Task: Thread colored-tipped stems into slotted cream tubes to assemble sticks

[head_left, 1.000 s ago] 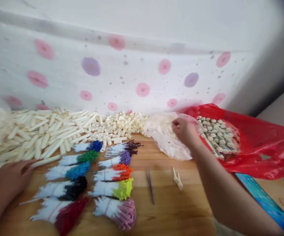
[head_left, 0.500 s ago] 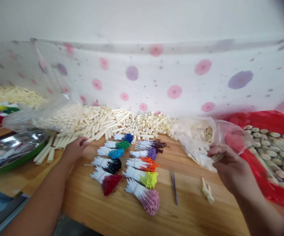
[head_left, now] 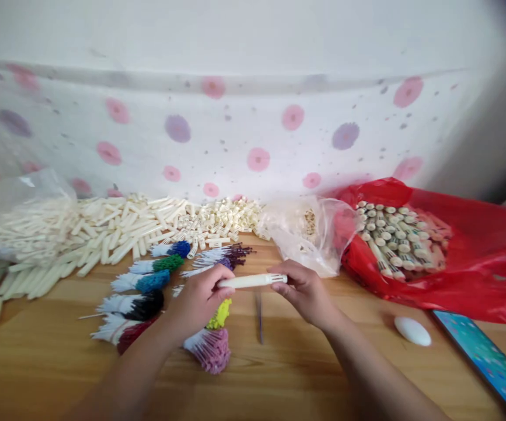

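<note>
A cream pen barrel (head_left: 250, 281) with a slotted right end lies level between my two hands above the table. My left hand (head_left: 203, 295) pinches its plain left end. My right hand (head_left: 303, 292) closes on the slotted end. Beneath and left of them are bundles of thin white pen refills with coloured ends, among them a black bundle (head_left: 132, 305), a pink bundle (head_left: 211, 349) and a yellow bundle (head_left: 219, 314); my left hand and forearm cover some of the others. Tweezers (head_left: 259, 318) lie on the wood just below the barrel.
Behind my hands stretch a heap of plain tubes (head_left: 121, 225) and a heap of slotted pieces (head_left: 222, 219). A clear plastic bag (head_left: 297, 231) stands by a red bag (head_left: 467, 257) of assembled barrels. A white oval object (head_left: 413, 331) and a phone (head_left: 485, 356) lie at right.
My left hand has come from the tube heap and my right from beside the clear bag, meeting at the middle with the barrel between them. The view has turned to the right.
</note>
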A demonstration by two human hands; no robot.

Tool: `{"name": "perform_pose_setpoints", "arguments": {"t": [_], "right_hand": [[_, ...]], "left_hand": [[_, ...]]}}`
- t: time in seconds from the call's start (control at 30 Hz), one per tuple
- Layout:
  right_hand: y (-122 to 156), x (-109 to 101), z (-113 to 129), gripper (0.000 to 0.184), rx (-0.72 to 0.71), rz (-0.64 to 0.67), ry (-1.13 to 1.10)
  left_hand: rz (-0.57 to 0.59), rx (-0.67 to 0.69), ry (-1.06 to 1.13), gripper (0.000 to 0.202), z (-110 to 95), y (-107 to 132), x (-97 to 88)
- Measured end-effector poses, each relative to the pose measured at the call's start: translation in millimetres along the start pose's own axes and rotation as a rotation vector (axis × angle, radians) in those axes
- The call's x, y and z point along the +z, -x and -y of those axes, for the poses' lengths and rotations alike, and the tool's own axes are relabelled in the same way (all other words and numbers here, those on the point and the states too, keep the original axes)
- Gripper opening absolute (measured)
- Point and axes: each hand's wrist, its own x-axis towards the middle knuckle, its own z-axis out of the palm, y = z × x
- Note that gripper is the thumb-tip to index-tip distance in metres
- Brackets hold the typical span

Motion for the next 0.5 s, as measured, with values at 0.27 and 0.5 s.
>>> {"name": "perform_pose_setpoints", "arguments": {"t": [0.27, 0.5], "right_hand": [[7, -16, -1, 0.019, 0.024, 0.094, -0.039], [13, -28, -10, 0.024, 0.182, 0.283, -0.111]], "left_hand": [[0.078, 0.151, 0.080, 0.028, -29, -17, 20.8], [0.072, 0.235, -0.123, 0.030, -35, -17, 34.9]]}}
